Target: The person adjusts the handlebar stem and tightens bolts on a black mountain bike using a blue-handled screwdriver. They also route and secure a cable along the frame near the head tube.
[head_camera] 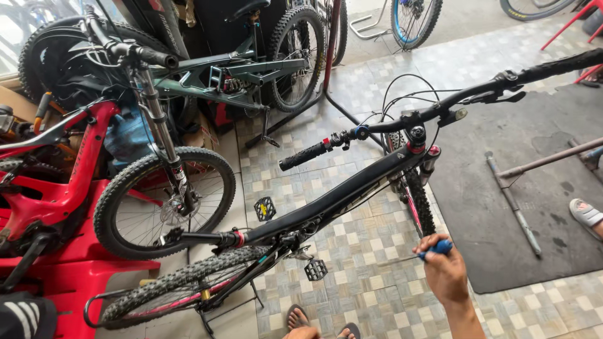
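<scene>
The right hand (445,271) is closed around a small blue-handled screwdriver (432,250), low and right of centre, its thin shaft pointing left toward the black mountain bike with pink accents (333,199). The tool lies roughly level, its long axis running left to right, just beside the bike's front tyre. The bike's frame slants from lower left up to the handlebar at upper right. The left hand is out of sight. A red bike (56,188) leans at left.
</scene>
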